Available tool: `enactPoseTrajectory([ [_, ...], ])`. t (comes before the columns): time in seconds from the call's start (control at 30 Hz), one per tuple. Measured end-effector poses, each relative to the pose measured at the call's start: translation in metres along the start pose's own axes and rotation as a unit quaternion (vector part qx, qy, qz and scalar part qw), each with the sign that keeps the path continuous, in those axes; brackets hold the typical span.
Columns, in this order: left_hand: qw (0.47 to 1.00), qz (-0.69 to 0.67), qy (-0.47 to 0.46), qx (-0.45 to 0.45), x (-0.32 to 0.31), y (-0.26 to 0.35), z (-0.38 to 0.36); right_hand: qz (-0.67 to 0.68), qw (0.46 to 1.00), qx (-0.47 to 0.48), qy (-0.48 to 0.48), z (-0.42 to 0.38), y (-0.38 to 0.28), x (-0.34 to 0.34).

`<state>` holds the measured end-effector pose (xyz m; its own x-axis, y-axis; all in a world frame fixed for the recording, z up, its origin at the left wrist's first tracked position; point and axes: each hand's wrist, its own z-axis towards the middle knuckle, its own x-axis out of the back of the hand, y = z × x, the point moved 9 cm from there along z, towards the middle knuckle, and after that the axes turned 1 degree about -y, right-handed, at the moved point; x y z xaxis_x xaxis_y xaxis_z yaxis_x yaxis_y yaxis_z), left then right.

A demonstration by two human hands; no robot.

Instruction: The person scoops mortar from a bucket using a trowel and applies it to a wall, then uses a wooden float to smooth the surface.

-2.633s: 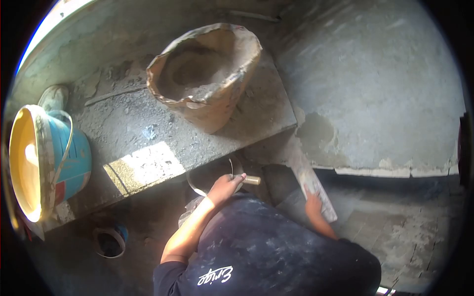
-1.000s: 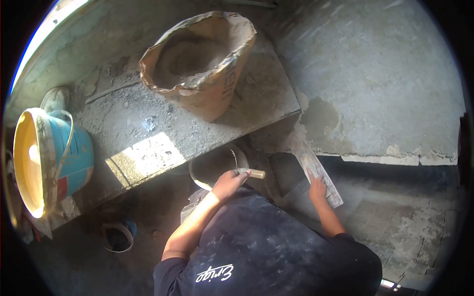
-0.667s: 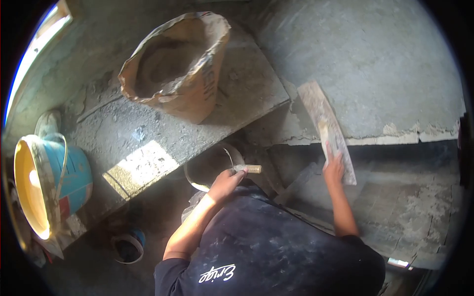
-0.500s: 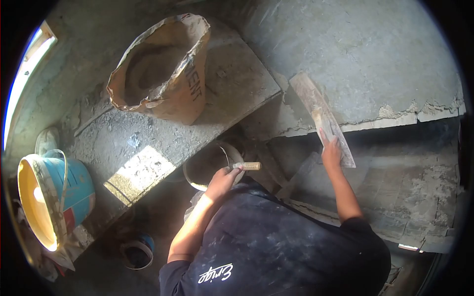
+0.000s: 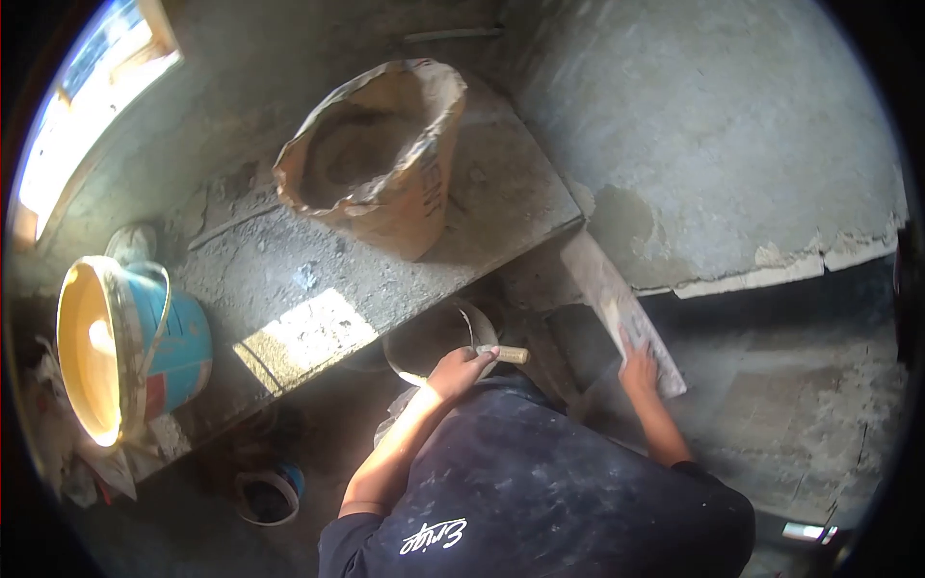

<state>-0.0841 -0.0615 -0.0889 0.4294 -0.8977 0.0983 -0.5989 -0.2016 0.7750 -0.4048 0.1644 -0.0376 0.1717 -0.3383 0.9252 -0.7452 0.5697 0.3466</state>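
My left hand (image 5: 461,374) is closed at the short wooden handle (image 5: 512,354) of what looks like a trowel; its blade is hard to make out. Just beyond that hand stands a pale-rimmed bucket (image 5: 409,352), partly hidden by my arm. In my right hand (image 5: 639,369) is a long, flat, mortar-stained plastering float (image 5: 607,289), slanting up and to the left. Its upper end lies near the ledge corner, below a dark damp-looking patch (image 5: 624,223) on the grey wall (image 5: 732,144).
An open paper cement bag (image 5: 409,207) holding grey powder stands on a dusty concrete ledge (image 5: 511,193). A blue and yellow bucket (image 5: 183,337) sits at the left, with a smaller bucket (image 5: 270,496) below. The wall's lower edge (image 5: 752,279) is ragged above a dark recess.
My right hand has drawn the float downward off the wall, uncovering the dark patch. My left hand keeps its hold on the handle. The whole view has shifted somewhat.
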Motion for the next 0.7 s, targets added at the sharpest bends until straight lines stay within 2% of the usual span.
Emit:
enactPoseTrajectory([
  [0.13, 0.999, 0.003, -0.013, -0.039, -0.014, 0.004, 0.022, -0.032, 0.980, -0.022, 0.195, 0.033, 0.007, 0.080],
  [0.23, 0.998, 0.000, -0.050, -0.034, -0.023, 0.004, 0.029, -0.107, 0.975, -0.056, 0.189, 0.060, 0.027, 0.074],
  [0.33, 0.997, -0.030, -0.067, 0.006, -0.027, -0.001, 0.027, -0.142, 0.974, -0.007, 0.177, 0.068, 0.027, 0.045],
  [0.4, 0.997, -0.044, -0.057, 0.005, -0.026, -0.008, 0.021, -0.151, 0.981, 0.004, 0.123, 0.055, 0.020, 0.019],
  [0.47, 0.998, -0.051, -0.030, -0.003, -0.019, -0.014, 0.021, -0.127, 0.985, -0.018, 0.115, 0.051, 0.020, -0.013],
  [0.57, 0.999, -0.050, 0.008, -0.013, -0.006, -0.012, 0.007, -0.078, 0.992, -0.006, 0.101, 0.045, 0.010, -0.019],
  [0.67, 0.999, -0.029, 0.013, -0.017, 0.001, -0.013, 0.006, -0.074, 0.992, -0.025, 0.102, 0.039, 0.009, -0.023],
  [0.7, 1.000, -0.014, 0.008, -0.019, 0.002, -0.017, 0.011, -0.062, 0.995, -0.030, 0.071, 0.038, 0.009, -0.036],
])
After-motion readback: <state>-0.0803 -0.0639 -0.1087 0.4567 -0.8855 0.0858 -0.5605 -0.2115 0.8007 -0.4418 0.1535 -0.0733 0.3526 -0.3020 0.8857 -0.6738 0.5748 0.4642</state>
